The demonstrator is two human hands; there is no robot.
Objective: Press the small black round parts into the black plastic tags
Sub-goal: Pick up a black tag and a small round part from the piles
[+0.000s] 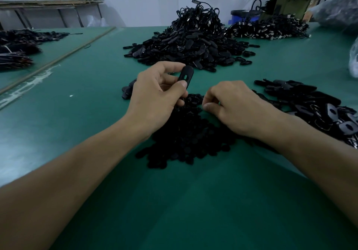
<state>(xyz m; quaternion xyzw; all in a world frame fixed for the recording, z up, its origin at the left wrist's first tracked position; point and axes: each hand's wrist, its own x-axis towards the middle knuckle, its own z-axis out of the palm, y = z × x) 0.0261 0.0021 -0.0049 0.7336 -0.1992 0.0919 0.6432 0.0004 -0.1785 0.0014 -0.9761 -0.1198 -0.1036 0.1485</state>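
Note:
My left hand (155,96) pinches a black plastic tag (186,75) between thumb and fingers and holds it upright above the table, its oval hole facing me. Beneath both hands lies a heap of small black round parts (186,137). My right hand (230,104) hovers over the heap's right side with fingers curled and fingertips drawn together at the heap. Whether it has a round part between them is hidden.
A big pile of black tags (189,46) stands behind my hands on the green table (77,98). Another spread of tags (313,106) lies at the right. Looped black cords (271,28) lie at the back right, more dark parts (17,46) at the far left.

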